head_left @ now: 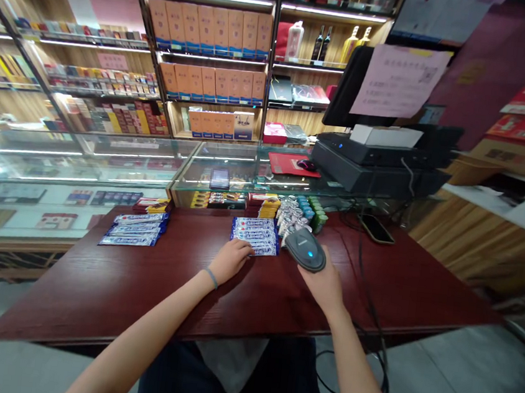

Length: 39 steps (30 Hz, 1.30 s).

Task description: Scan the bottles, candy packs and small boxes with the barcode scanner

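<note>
My right hand (325, 286) is wrapped round the handle of a dark grey barcode scanner (304, 249) with a blue light on top. The scanner head is tilted over the right side of a row of slim blue-and-white packets (259, 230). My left hand (231, 261) rests at the near left corner of that row, fingers bent over the nearest packet's end; the fingertips are partly hidden. A second stack of similar packets (134, 230) lies to the left. Silvery-white small packs (289, 212) stand just behind the scanner.
Blue-green cylinders (314, 213) and brown-yellow boxes (261, 206) line the back of the dark red table (163, 286). A phone (377, 229) and black cable (368, 289) lie right. Behind are a glass counter (143, 168), a monitor (346, 89) and stocked shelves.
</note>
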Tool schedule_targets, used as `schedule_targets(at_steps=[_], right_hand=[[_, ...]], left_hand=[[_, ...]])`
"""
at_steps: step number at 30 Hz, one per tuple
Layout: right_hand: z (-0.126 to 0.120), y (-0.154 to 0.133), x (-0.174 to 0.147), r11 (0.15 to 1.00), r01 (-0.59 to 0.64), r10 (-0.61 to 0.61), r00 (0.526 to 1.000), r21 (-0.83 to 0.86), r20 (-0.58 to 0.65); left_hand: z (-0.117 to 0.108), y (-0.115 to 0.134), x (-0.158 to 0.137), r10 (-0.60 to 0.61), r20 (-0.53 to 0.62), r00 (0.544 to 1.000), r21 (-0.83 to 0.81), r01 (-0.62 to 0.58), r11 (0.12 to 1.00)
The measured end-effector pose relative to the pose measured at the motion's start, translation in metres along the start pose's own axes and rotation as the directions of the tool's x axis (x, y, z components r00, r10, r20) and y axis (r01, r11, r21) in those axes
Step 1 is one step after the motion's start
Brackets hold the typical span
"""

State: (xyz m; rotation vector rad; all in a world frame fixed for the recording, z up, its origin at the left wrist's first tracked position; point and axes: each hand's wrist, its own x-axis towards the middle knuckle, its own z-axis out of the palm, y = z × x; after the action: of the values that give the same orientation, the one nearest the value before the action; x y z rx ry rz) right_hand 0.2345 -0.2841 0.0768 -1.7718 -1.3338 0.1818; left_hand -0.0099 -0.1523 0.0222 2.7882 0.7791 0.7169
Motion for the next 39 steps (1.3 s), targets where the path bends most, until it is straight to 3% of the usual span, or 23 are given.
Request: schedule_targets(at_steps=[17,39], right_hand=[[0.001,0.005,0.002,1.0,-0.001,0.001,1.0,-0.018,-0.006],[0.001,-0.003,0.003,0.996,-0.033,0.032,0.999,-0.082,-0.004]], left_hand=[[0.016,-0.03,0.031,-0.001,-0.041,0.999,0.079,0.004,0.997],[0.014,-0.027,0.028,-0.03,-0.103,0.994,0.053,0.035,0.998]])
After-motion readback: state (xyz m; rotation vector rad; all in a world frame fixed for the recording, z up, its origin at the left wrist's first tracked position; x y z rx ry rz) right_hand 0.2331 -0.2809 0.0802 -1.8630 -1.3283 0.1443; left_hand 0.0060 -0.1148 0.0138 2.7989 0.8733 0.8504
